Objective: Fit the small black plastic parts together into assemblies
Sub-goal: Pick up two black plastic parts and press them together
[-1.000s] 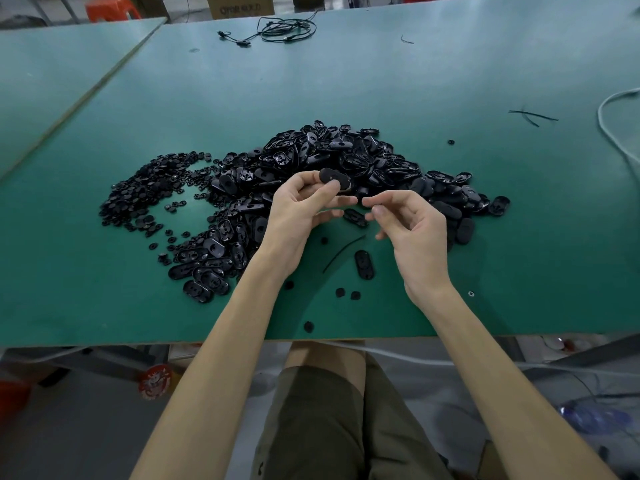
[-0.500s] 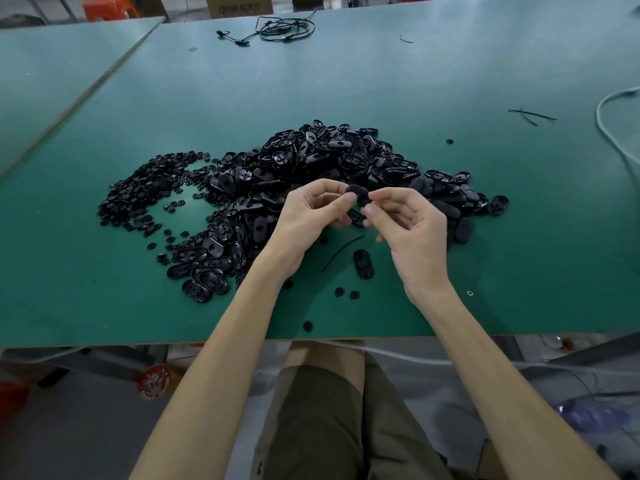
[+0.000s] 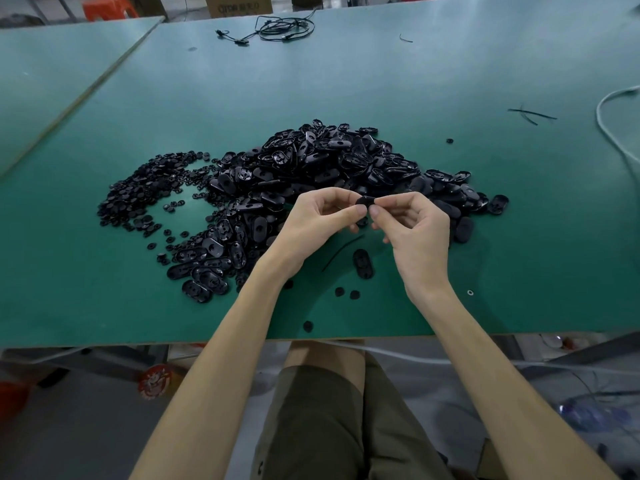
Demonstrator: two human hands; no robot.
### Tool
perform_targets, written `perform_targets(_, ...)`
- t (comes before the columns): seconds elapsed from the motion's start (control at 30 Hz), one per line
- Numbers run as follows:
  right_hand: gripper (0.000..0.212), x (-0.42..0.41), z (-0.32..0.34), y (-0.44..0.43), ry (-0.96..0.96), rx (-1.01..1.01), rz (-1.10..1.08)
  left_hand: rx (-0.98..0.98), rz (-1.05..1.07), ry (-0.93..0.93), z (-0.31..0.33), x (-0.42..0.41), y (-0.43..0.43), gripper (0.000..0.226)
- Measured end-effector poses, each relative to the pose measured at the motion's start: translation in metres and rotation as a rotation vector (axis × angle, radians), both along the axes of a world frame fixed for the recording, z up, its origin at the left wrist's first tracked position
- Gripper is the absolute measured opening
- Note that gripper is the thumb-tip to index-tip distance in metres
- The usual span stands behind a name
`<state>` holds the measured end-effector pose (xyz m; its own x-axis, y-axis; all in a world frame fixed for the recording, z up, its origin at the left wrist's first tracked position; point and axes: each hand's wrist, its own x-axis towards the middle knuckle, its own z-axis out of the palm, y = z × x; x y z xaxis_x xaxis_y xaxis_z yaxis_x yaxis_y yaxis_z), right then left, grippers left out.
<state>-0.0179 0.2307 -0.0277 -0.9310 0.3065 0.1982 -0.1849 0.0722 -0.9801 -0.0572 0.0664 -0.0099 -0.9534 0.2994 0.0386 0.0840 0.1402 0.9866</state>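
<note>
**Both hands pinch one part**

The left hand [image 3: 318, 220] and right hand [image 3: 415, 230] meet at the near edge of the pile of black parts [image 3: 329, 161] on the green tabletop [image 3: 346, 81]. The fingers [image 3: 360, 211] of both hands are curled, and their tips pinch one small black part [image 3: 365, 201] between them. A single oval part [image 3: 363, 263] lies flat just on the person's side of the pile.
</note>
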Motion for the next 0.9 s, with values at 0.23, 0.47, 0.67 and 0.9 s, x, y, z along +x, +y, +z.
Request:
perform_targets(0.23, 0.011, 0.0023, 0.0001, 0.0001, 0.01, 0.135, -0.062, -0.069, 0.013, 0.069, -0.0002, 0.0026, 0.003, 0.014)
perform_targets(0.47, 0.008, 0.0036, 0.0039, -0.0004, 0.033, 0.171, -0.088, -0.073, -0.004, 0.098, 0.0007, 0.0048, 0.0032, 0.012)
perform_targets(0.67, 0.009, 0.0052, 0.0059, -0.0033, 0.027, 0.267, -0.087, -0.096, 0.04, 0.091, 0.0008, 0.005, 0.0058, 0.012)
perform_targets(0.9, 0.028, 0.005, 0.0084, -0.0075, 0.087, 0.393, 0.015, -0.139, 0.1, 0.049, -0.0013, 0.0018, 0.0057, 0.011)
